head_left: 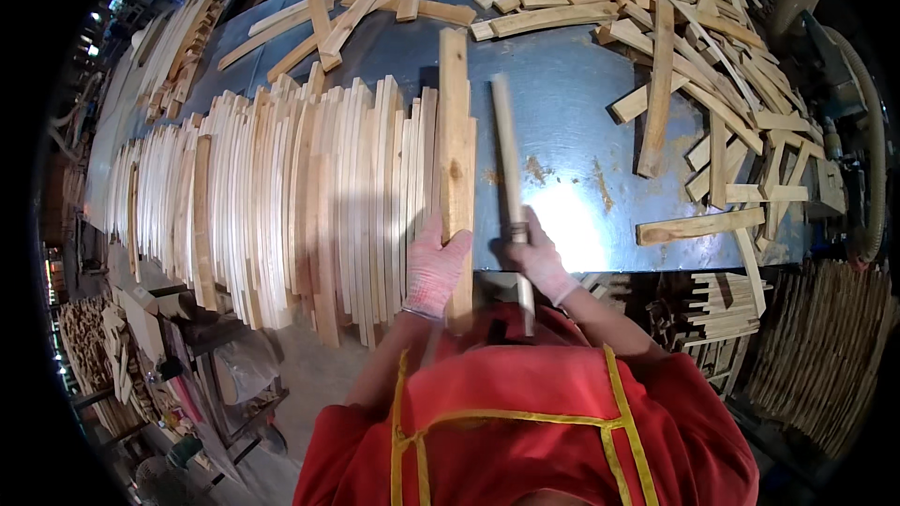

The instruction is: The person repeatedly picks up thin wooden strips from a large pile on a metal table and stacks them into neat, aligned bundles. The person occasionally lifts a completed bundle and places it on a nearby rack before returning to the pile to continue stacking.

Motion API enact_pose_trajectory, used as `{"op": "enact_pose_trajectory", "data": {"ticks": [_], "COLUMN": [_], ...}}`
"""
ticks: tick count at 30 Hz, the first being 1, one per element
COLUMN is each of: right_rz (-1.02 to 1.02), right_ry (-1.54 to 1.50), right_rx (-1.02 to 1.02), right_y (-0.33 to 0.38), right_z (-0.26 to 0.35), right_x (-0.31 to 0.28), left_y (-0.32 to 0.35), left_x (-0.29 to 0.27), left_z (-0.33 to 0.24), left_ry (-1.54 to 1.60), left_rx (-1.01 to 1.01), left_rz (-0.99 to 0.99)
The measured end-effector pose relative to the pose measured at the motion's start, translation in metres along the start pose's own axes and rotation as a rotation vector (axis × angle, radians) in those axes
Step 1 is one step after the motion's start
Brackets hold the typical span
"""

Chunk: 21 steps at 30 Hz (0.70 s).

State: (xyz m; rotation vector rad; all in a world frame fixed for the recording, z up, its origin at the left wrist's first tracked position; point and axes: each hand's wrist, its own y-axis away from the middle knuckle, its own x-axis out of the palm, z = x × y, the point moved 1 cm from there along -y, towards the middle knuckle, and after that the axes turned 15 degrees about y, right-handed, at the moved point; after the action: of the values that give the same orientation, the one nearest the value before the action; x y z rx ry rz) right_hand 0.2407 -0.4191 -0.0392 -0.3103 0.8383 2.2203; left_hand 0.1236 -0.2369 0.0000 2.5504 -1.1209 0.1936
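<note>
My left hand (438, 267), in a pinkish knit glove, grips a wide, knotted wooden board (457, 169) with the thumb across its face. That board lies lengthwise at the right end of a long row of wooden strips (281, 197) standing closely side by side. In my right hand (539, 260), gloved alike, a narrow wooden strip (507, 145) is held near its lower part, slightly blurred. Its far end leans left, and its near end juts past the table edge. A gap of bare metal separates it from the board.
A blue-grey metal table (553, 122) bears everything. Loose wooden pieces (661, 84) are heaped at the far right, with a few crossed pieces (323, 23) at the far left. Stacked wood (825, 356) stands below at the right; a metal-framed stand (220, 384) is at lower left.
</note>
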Motion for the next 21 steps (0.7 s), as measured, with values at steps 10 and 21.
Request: {"op": "enact_pose_trajectory", "data": {"ticks": [10,21], "right_rz": [-0.449,-0.195], "right_ry": [0.720,-0.048], "right_rx": [-0.167,0.139], "right_y": [-0.127,-0.035], "right_z": [0.035,0.008], "right_x": [-0.176,-0.192], "left_y": [0.030,0.014], "left_x": [0.057,0.092], "left_z": [0.007,0.031], "left_ry": [-0.925,-1.208], "left_rx": [0.543,0.414], "left_rz": [0.114,0.149]}}
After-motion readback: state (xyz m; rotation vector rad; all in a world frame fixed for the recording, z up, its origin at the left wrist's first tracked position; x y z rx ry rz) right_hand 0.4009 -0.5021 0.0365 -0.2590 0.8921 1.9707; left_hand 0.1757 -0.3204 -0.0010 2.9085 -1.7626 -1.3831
